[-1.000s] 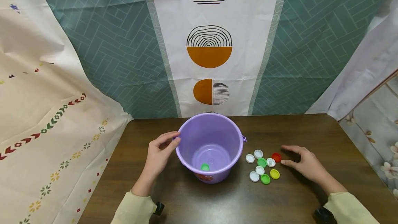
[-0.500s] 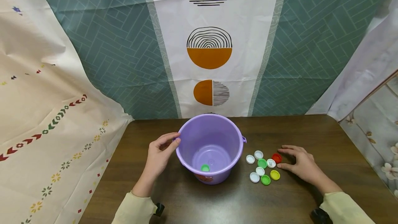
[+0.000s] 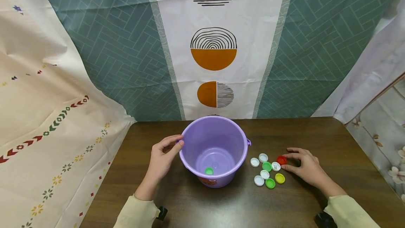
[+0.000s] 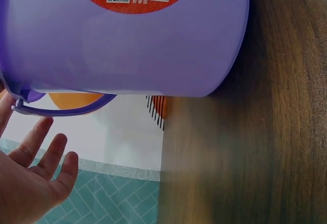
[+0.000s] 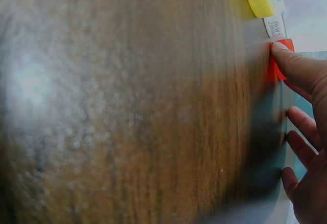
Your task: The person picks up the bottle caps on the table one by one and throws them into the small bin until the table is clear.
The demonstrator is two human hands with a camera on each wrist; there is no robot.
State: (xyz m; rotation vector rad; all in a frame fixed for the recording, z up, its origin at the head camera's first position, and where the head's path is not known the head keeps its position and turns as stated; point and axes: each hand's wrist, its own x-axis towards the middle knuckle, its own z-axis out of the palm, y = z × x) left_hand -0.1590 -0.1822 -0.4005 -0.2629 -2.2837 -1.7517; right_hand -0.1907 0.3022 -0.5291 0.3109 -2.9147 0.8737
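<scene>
- Patterned cloth [image 3: 213,59] hangs behind a wooden table [image 3: 240,207].
- Purple bucket [image 3: 215,133] stands upright mid-table, one green cap [image 3: 209,170] on its floor.
- Left hand [image 3: 162,157] pinches the bucket's left rim between thumb and index finger, other fingers spread.
- Right hand [image 3: 307,169] holds a red cap [image 3: 281,160] between thumb and fingertip at the table, right of the bucket.
- Five white caps [image 3: 264,174], two green ones and a yellow cap [image 3: 280,178] lie between that hand and the bucket.

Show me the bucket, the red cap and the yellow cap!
Bucket [image 3: 215,134]: head view, on its inner back wall.
Red cap [image 3: 280,160]: head view, middle of its upward side.
Yellow cap [image 3: 280,178]: head view, middle of its upward side.
</scene>
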